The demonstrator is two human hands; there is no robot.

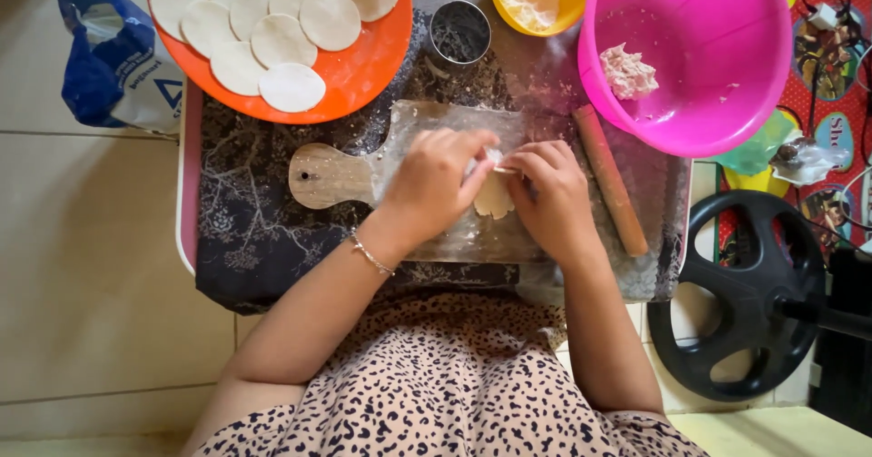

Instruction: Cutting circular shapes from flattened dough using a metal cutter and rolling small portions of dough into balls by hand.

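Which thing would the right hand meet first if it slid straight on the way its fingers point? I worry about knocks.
Probably the left hand: the right hand points leftward across the dough piece, and their fingertips already nearly touch.

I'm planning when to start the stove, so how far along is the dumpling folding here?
Done: a batch of round white dough wrappers is cut and laid on the orange plate. In hand: the left hand and right hand pinch one wrapper over the wooden board. Left: no folded dumplings show, and a lump of filling sits in the pink plastic basin.
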